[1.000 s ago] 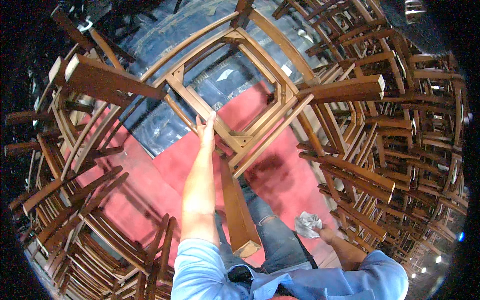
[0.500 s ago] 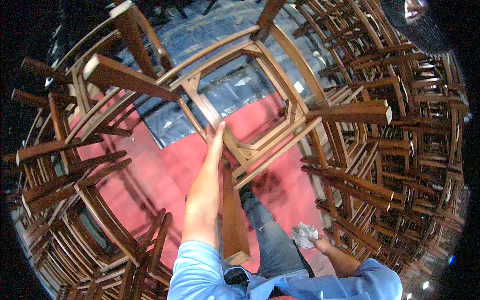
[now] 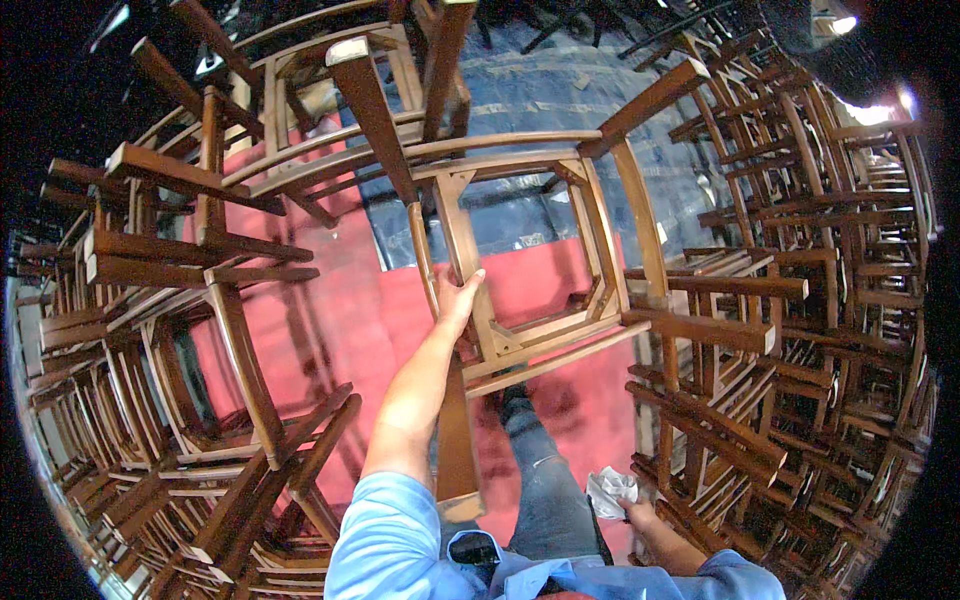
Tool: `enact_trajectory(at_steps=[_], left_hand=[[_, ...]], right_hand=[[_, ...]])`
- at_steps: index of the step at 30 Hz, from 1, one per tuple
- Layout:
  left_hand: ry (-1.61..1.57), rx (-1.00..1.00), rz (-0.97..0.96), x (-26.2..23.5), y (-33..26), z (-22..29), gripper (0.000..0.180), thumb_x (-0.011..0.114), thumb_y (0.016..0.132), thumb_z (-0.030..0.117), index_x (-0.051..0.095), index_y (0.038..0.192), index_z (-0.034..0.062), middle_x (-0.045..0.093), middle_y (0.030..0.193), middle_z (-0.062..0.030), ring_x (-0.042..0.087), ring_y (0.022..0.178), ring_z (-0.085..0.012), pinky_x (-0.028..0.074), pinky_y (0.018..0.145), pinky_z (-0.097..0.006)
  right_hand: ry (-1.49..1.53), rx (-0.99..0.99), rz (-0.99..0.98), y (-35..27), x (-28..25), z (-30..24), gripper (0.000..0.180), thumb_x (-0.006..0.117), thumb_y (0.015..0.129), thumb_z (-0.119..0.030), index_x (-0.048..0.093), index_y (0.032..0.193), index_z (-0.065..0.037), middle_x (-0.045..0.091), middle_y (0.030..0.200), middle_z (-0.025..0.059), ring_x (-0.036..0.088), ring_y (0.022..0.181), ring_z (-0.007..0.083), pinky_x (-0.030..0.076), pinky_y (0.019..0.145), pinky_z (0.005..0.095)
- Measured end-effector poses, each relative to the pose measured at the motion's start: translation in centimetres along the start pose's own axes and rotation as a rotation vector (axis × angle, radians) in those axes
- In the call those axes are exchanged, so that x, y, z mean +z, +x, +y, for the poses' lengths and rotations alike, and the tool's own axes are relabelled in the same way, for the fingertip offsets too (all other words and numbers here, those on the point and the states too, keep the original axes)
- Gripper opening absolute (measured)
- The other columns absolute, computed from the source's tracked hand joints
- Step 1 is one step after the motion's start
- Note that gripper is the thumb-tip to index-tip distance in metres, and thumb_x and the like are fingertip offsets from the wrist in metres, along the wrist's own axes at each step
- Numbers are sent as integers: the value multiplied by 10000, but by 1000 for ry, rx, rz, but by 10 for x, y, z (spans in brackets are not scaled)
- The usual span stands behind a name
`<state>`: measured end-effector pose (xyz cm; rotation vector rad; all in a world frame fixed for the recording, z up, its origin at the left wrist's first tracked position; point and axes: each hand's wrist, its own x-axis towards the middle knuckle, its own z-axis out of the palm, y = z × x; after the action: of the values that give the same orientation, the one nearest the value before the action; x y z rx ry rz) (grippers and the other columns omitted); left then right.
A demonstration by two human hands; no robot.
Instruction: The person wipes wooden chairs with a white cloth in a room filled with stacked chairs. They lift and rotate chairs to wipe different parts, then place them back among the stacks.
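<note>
Below me is a brown wooden chair frame with its legs sticking up and an open square where the seat would be. My left hand is closed around its left seat rail, thumb over the top. One chair leg points back toward my body, beside my legs. Low at my right side, my right hand grips a crumpled whitish wad, either paper or cloth; I cannot tell which. The wad is apart from the chair frame.
More upturned chair frames crowd the left, their legs jutting inward. Tall stacks of chairs fill the right side. Underfoot lies red floor covering, with a dark blue sheet beyond it.
My view has swung left, so the surroundings sit farther right. The held chair frame appears a little lower and turned slightly clockwise. Both hands keep their grip.
</note>
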<state>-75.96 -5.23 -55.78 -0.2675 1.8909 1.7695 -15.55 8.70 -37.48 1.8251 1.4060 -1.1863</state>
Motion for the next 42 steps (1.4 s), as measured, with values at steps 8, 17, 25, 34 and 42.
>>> enact_trajectory(at_steps=[8, 17, 25, 34, 42], left_hand=[[-54, -24, 10, -115, 4, -25, 977, 848, 758, 350, 298, 1444, -75, 526, 1340, -219, 513, 1249, -278, 426, 1045, -370], [41, -57, -59, -237, -2, 4, 1055, 852, 745, 409, 248, 1484, -42, 541, 1318, -238, 574, 1177, -284, 471, 997, -371], [7, -42, -86, -272, -3, 22, 959, 844, 781, 292, 253, 1459, -40, 553, 1274, -219, 610, 1103, -273, 530, 907, -374], [29, -81, -82, -301, -5, 36, 946, 844, 781, 289, 258, 1455, -23, 553, 1259, -240, 618, 1078, -288, 552, 860, -398], [7, -111, -171, -322, 3, 20, 1022, 857, 779, 321, 197, 1485, -16, 579, 1250, -202, 588, 1133, -253, 485, 969, -374]], right_hand=[[-173, 49, -50, 23, 7, -18, 367, 700, 903, -215, 635, 1189, 6, 693, 1092, 111, 660, 977, 214, 544, 815, 386], [-199, -115, -89, -9, 38, -78, 326, 649, 929, -167, 637, 1193, 24, 693, 1116, 124, 670, 979, 241, 559, 787, 393], [-170, -59, -12, -37, 54, -118, 375, 686, 909, -175, 615, 1219, 25, 693, 1098, 137, 692, 924, 275, 599, 695, 418], [-281, -101, 62, -67, 56, -137, 332, 700, 875, -173, 675, 1145, 18, 714, 1003, 138, 711, 828, 263, 612, 643, 407], [-281, -58, 11, -20, 42, -107, 351, 683, 903, -186, 646, 1178, 29, 701, 1062, 134, 690, 906, 244, 566, 709, 385]])
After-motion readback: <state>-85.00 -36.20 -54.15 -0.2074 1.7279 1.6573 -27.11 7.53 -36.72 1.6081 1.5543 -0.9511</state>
